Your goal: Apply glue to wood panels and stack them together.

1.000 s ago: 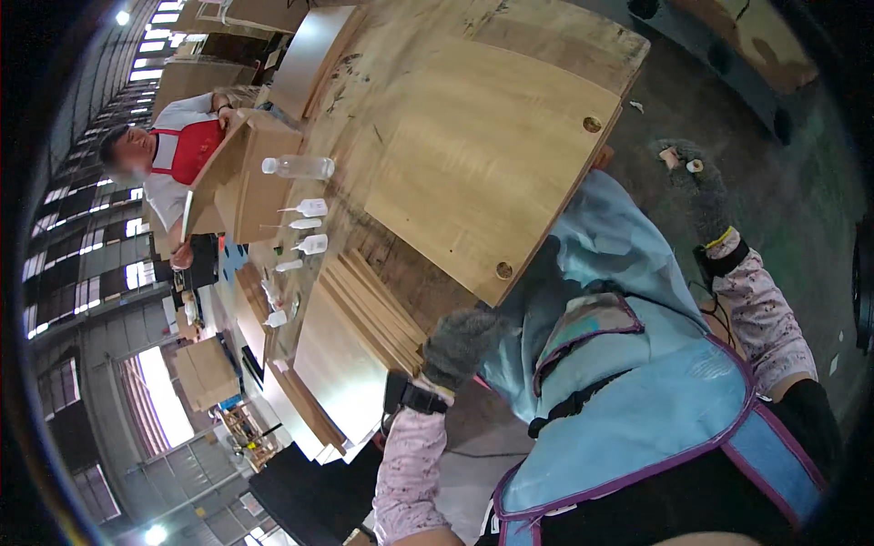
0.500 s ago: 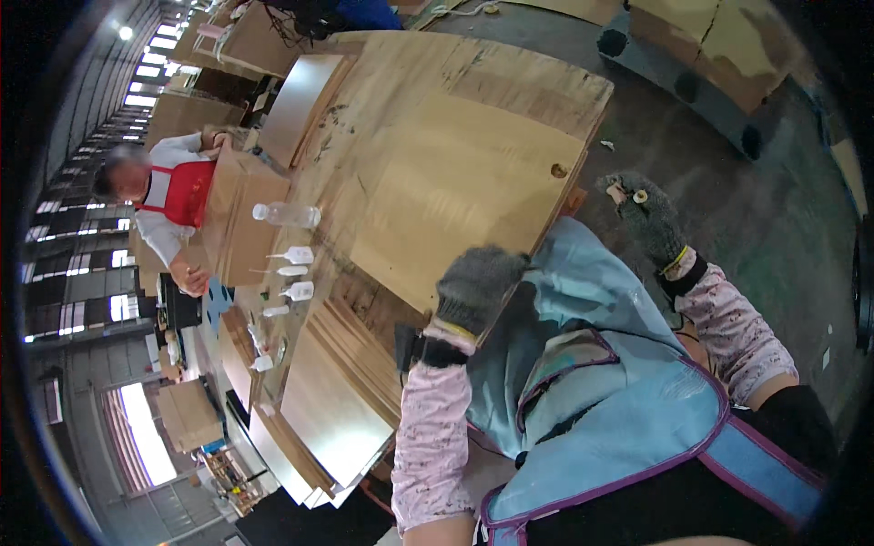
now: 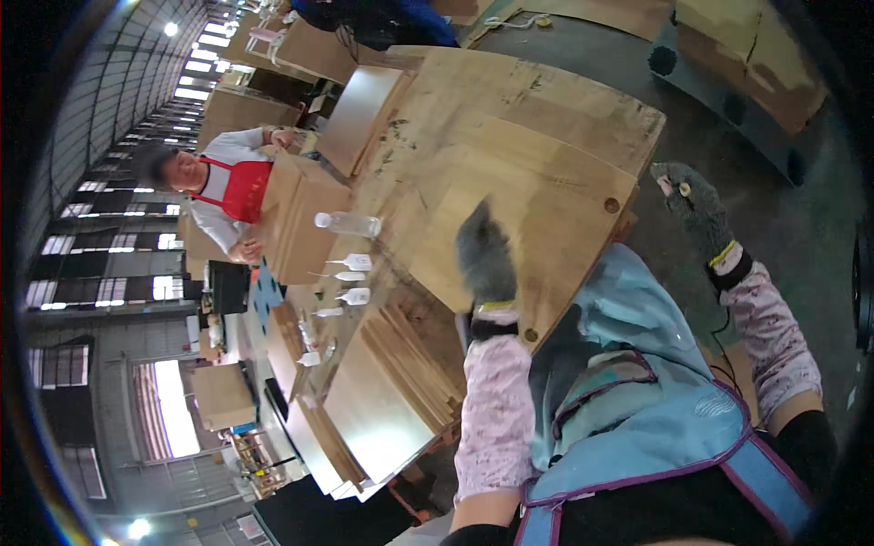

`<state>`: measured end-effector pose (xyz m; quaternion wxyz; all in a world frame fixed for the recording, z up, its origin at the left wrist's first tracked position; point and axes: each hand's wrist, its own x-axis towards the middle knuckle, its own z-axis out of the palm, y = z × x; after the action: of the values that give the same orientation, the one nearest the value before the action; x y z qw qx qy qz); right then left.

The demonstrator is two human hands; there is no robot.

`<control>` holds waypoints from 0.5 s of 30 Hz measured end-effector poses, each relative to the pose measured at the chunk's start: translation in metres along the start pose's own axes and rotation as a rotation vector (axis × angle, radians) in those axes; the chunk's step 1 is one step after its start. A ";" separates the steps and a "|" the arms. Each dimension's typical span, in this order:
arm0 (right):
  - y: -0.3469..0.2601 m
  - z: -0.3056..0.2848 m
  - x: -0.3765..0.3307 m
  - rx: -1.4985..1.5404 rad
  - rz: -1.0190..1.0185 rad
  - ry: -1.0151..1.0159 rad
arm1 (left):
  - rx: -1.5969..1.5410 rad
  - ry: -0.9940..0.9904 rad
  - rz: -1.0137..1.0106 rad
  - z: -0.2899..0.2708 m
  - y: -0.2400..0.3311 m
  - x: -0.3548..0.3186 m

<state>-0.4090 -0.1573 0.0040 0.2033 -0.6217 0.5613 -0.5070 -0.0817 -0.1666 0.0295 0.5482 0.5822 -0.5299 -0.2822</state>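
Note:
A pale wooden board [image 3: 555,173] with round holes near its near edge lies on the worktable. My left hand [image 3: 487,255], in a grey knit glove, is over the board with fingers stretched out; motion blurs it and nothing shows in it. Whether it touches the board I cannot tell. Off the table's right side, my right hand [image 3: 696,205] is curled closed in the same kind of glove, with bare fingertips showing. A small round pale piece [image 3: 685,190] shows at its fingers; its kind is too small to tell.
White glue bottles [image 3: 353,262] and a clear plastic bottle [image 3: 348,224] are left of the board. Stacked panels [image 3: 378,400] lie at the near left. Across the table, a person in a red apron [image 3: 241,191] stands by a cardboard box [image 3: 305,218]. A grey-sided block [image 3: 728,118] is at far right.
My left hand has moved from the board's near edge farther over the board, uncovering a second hole. My right hand stays curled beside the table. The whole view has shifted.

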 end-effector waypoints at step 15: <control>-0.037 0.107 0.034 -0.360 -0.156 -0.370 | 0.328 0.325 -0.456 -0.143 -0.049 -0.051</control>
<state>-0.3042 -0.2111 0.0050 0.1490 -0.7715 0.5460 -0.2908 0.0487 -0.0784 0.0051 0.4473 0.8038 -0.3299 -0.2121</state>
